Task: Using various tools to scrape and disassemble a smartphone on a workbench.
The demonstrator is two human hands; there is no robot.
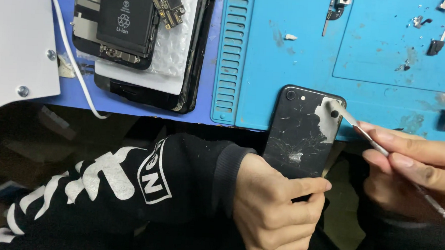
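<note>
Li-ion batt label [123, 15], white-on-black, top-left

Blue work mat [285, 67] covers the bench; dark below.

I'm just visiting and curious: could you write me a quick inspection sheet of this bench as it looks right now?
Surface: blue work mat, scuffed and smeared, with a ribbed strip along its left edge.
Job's things: black phone, back glass cracked and partly stripped near the upper corner; thin metal blade tool, tip at the stripped patch.
Clutter: opened phone with its battery exposed, lying on white padding; small loose parts on the mat.
Grips: left hand holds the phone's lower end; right hand pinches the tool.
Cables: one white cable beside the opened phone.
Surroundings: white panel with screws at upper left; dark space below the bench edge.
</note>
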